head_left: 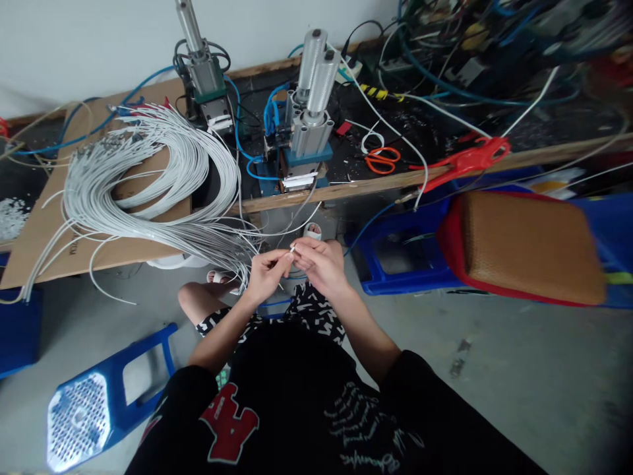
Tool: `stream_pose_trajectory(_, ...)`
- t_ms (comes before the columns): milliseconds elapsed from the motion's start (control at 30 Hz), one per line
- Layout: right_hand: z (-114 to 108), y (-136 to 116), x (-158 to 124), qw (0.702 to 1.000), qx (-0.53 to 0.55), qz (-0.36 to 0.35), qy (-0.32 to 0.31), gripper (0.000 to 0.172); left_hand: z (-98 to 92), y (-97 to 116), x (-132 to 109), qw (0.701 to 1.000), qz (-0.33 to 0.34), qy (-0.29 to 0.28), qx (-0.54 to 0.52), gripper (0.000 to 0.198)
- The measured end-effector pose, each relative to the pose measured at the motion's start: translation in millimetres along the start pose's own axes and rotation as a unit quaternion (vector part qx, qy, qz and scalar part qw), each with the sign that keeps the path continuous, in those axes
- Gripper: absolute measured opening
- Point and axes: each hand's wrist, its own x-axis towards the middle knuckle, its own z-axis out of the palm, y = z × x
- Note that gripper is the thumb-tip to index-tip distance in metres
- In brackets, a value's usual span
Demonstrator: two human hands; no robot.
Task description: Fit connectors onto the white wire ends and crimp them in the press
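Note:
In front of my lap, my left hand (pixel 270 272) and my right hand (pixel 319 262) meet with fingertips pinched together. Between them shows the end of a thin white cable (pixel 293 249); the rest of it is mostly hidden by the fingers. A large coiled bundle of white cables (pixel 192 158) lies on a cardboard sheet (pixel 34 247) to the left, its loose ends hanging over the table edge close to my left hand. Beyond my hands stands a pneumatic press (pixel 309 135) with knurled metal cylinders on top.
A second press (pixel 205 79) stands behind the bundle. Orange-handled scissors (pixel 382 159) and a red tool (pixel 465 161) lie along the wooden table edge (pixel 366 188). Right of me is a blue stool with a brown cushion (pixel 534 247); another blue stool (pixel 116 389) lies at lower left.

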Motion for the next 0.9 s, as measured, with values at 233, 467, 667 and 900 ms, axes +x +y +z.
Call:
stream_pose_trajectory(233,19,20,-7,0.965,-0.11,-0.17,0.165,0.025,4.1,-5,-2,0.997,0.02,0.065,0.033,0.046)
stream_pose_trajectory(467,17,22,-3,0.975,-0.08,-0.156,0.14,0.028,2.7,-7,-3,0.996,0.029,0.07,0.044,0.041)
stream_pose_trajectory(667,12,18,0,0.979,-0.09,-0.146,0.11,0.026,2.0,-8,-2,0.996,0.027,0.071,0.045,0.04)
stream_pose_trajectory(900,9,6,0,0.956,-0.194,-0.195,0.102,0.019,-3.3,-4,4,0.992,0.051,0.027,0.108,0.035)
